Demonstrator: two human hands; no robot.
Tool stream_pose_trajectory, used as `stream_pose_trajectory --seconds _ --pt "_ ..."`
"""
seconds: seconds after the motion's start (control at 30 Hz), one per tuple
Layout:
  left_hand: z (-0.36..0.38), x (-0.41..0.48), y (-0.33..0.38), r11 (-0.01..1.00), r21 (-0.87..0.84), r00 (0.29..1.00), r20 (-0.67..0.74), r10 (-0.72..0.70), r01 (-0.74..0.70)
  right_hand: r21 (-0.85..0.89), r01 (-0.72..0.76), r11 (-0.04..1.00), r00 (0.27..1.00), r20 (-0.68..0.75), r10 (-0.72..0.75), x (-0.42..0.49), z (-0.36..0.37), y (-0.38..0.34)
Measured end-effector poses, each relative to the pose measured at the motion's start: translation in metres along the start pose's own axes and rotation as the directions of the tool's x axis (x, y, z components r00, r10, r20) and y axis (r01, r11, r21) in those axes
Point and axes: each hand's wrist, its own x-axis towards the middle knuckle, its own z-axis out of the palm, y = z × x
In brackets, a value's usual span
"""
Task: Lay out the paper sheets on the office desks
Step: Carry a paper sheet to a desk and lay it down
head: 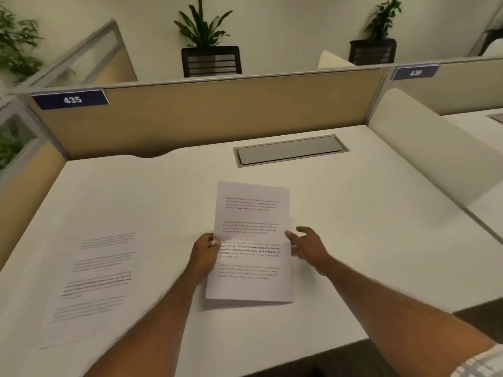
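Observation:
A stack of printed white paper sheets is held above the middle of the white desk. My left hand grips the stack's left edge. My right hand touches the right edge, fingers spread, where a second sheet's edge peeks out; whether it grips is unclear. One printed sheet lies flat on the desk's left part, apart from both hands.
A beige partition with the label 435 closes the desk's far side; a grey cable hatch sits in the desktop. A white divider on the right separates the neighbouring desk under the label 436. Potted plants stand behind the partition.

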Motion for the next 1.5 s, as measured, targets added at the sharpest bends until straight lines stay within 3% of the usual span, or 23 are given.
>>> stream_pose_trajectory --seconds 0.17,0.3,0.83,1.17,1.5 --pt "0.065 0.0 0.033 0.998 -0.056 0.988 0.146 0.05 -0.042 0.296 -0.054 0.954 0.994 -0.073 0.079 -0.023 -0.062 0.019" --pt "0.123 -0.011 0.059 0.997 -0.014 0.968 0.238 0.077 -0.076 0.402 -0.012 0.916 0.982 -0.169 0.087 -0.044 -0.116 0.04" --pt "0.448 -0.111 0.155 0.954 0.039 0.798 0.559 0.226 -0.298 0.474 0.156 0.867 0.818 -0.554 0.156 -0.141 -0.419 0.157" --pt "0.627 -0.168 0.215 0.91 0.019 0.724 0.613 0.317 -0.414 0.453 0.265 0.851 0.672 -0.72 0.174 -0.2 -0.581 0.193" --pt "0.823 -0.161 0.27 0.893 -0.039 0.645 0.677 0.354 -0.449 0.428 0.292 0.856 0.552 -0.806 0.215 -0.167 -0.743 0.227"
